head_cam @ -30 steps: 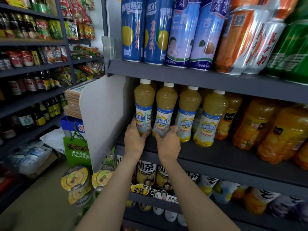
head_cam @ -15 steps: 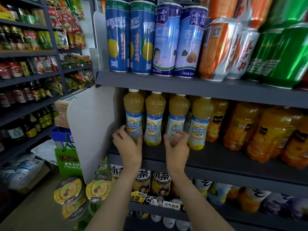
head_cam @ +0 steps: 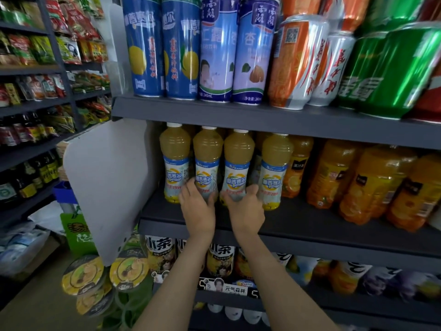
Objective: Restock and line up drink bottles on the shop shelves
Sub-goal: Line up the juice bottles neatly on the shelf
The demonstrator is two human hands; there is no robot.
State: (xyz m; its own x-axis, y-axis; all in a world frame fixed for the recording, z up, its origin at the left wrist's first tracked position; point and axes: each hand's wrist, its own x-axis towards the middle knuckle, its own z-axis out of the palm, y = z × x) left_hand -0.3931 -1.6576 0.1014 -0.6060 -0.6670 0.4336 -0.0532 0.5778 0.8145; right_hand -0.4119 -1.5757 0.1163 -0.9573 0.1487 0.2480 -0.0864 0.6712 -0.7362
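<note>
Yellow juice bottles stood along the middle shelf (head_cam: 298, 220) as I watched from the head view: left hand (head_cam: 198, 209) gripped the second bottle (head_cam: 207, 161), right hand (head_cam: 245, 209) the third bottle (head_cam: 238, 163). Front row nearly straight; final nudging seemingly remained.

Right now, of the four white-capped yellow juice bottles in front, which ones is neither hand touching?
The leftmost bottle and the rightmost bottle. The left hand and right hand hold the middle two.
</note>
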